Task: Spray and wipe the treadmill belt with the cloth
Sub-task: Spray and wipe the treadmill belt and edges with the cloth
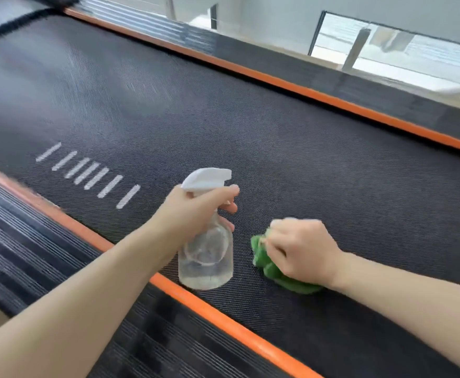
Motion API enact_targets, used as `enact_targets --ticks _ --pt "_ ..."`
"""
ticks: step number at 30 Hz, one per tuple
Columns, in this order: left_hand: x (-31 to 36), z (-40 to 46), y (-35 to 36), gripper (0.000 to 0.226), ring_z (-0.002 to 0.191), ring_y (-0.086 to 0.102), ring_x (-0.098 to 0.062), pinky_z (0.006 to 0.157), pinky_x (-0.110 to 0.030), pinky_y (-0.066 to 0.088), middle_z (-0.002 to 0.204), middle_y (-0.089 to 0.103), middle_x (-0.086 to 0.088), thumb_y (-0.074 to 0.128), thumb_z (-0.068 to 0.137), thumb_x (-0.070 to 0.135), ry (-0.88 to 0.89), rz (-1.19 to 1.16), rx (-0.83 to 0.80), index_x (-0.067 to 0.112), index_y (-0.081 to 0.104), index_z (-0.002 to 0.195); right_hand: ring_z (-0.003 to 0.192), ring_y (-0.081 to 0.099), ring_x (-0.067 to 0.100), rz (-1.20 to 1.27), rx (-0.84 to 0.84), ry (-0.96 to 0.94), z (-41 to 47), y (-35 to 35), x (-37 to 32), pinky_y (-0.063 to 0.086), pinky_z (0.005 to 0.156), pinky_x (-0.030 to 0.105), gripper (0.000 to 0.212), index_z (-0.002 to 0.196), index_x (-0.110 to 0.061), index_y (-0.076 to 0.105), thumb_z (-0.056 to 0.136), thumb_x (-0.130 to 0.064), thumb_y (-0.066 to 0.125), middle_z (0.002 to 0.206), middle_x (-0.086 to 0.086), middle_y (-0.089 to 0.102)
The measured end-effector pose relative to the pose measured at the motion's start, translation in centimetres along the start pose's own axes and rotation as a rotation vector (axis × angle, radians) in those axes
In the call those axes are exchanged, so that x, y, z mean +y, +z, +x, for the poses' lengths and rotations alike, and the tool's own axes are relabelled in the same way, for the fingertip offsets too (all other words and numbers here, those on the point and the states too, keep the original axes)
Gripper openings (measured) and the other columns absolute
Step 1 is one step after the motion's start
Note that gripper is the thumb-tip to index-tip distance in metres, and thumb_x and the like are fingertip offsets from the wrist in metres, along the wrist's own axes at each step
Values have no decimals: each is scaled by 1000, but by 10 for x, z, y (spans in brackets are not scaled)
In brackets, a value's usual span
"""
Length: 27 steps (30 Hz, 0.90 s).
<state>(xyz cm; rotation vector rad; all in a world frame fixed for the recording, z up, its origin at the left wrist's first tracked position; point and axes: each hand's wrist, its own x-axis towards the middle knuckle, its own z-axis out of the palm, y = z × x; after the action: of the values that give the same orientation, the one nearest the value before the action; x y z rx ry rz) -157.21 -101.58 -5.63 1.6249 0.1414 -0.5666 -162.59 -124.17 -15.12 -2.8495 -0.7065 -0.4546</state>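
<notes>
The left hand (196,211) is wrapped around the neck of a clear spray bottle (206,257), fingers curled round the front below the white trigger head (205,178), whose nozzle points away from the person and to the right. The bottle hangs nearly upright over the near edge of the belt, its base above the orange strip (223,327); whether it touches the surface cannot be told. The left forearm reaches in from the lower left corner.

The right hand (303,249) is bunched on a green cloth (269,264), knuckles up, fingers curled into the crumpled fabric and pressing it down on the treadmill belt (278,137). The cloth lies just to the right of the bottle, near the same edge. The right forearm comes in from the right side.

The belt is a dark, finely textured surface running diagonally across the view, with a row of short white bars (87,174) printed on it to the left of the bottle. Orange strips border both long sides; beyond the near one is a ribbed dark side rail (32,241). Past the far rail (278,64) is a pale floor and a glass panel (387,50), blurred.
</notes>
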Motion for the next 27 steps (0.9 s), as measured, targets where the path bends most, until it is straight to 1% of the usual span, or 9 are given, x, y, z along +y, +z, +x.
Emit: enact_targets --ticks 2,4,7,9,13,18,20,23,27 --pt "-6 2 -4 21 61 72 -20 59 -30 60 91 76 -12 85 89 26 -2 5 27 10 73 82 64 60 29 -93 73 349 49 17 39 43 55 33 33 67 -19 54 95 -32 43 74 -1 58" --pt "-8 1 -11 21 56 72 -18 51 -26 57 88 76 -12 79 93 22 -10 1 52 8 72 80 81 63 33 -177 25 679 90 23 71 39 69 36 35 79 -18 63 99 -35 39 90 3 64" --pt "-4 -10 -32 19 60 75 -24 51 -25 56 88 82 -6 78 93 29 -37 23 60 11 74 86 87 64 32 -143 -15 778 108 24 65 34 70 35 37 83 -19 65 100 -35 37 94 2 65" --pt "-3 -14 -40 19 61 74 -25 53 -26 57 88 82 -5 77 94 28 -49 -4 50 11 74 84 78 64 30 -109 -2 692 88 20 26 34 63 33 34 72 -21 57 98 -34 39 86 -1 63" --pt "0 -14 -51 22 59 70 -19 51 -25 57 85 73 -12 75 97 17 -17 -77 95 5 71 80 59 53 20 147 -43 184 15 13 -105 36 44 31 28 63 -23 44 86 -31 56 68 -5 50" --pt "10 -10 -79 19 63 72 -25 52 -26 57 87 77 -8 77 95 23 31 -74 126 7 73 86 57 47 17 128 -107 -219 36 15 -91 33 45 30 28 65 -22 48 91 -30 56 68 -7 49" --pt "9 -11 -93 19 64 70 -22 47 -22 54 88 74 -11 74 98 19 42 -131 143 0 72 93 58 51 19 111 -80 -171 81 34 -77 30 44 28 29 65 -21 50 92 -31 53 69 -5 52" --pt "1 -14 -119 30 57 72 -17 43 -22 52 80 78 -5 74 98 26 13 -110 176 -4 74 98 61 60 21 26 -4 69 171 69 -68 12 50 23 33 62 -20 52 91 -35 48 69 -4 56" --pt "-14 -17 -153 24 56 75 -23 52 -28 60 91 83 -13 77 94 29 -5 -90 267 9 75 81 79 62 22 -20 -88 256 257 93 -73 26 63 30 34 71 -23 55 98 -38 41 82 -6 59"
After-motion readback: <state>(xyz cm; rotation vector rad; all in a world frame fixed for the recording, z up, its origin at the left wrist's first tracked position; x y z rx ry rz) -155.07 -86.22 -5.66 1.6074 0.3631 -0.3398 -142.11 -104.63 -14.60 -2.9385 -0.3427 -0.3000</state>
